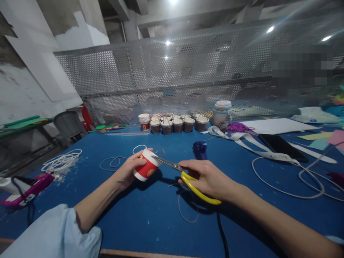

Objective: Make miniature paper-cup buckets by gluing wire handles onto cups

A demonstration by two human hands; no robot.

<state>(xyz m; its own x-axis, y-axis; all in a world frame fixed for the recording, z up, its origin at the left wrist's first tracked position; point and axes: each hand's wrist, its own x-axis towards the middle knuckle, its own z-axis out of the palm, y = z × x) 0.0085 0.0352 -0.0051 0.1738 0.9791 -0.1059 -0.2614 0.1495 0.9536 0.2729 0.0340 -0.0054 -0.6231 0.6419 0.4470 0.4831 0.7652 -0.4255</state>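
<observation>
My left hand [131, 168] is wrapped round a tilted red and white paper cup [147, 168], holding it above the blue table. A thin white ring [139, 146] shows just behind the cup's upper edge. In my right hand [205, 177] is a pair of scissors [193, 188] with yellow handles, gripped near the pivot. Its blade tips reach the cup's white end; whether they pierce it I cannot tell. Below my right hand lies a thin loop of cord [188, 215]. Behind that hand a dark blue tool [200, 149] stands on the table.
Several small brown and white cups [177, 125] with handles line the back beside a stack of paper cups [144, 122]. A bottle [221, 111], white ribbon [252, 143] and black phone [282, 147] lie right of them. Coiled white cord [61, 159] and a magenta power strip [28, 191] are left.
</observation>
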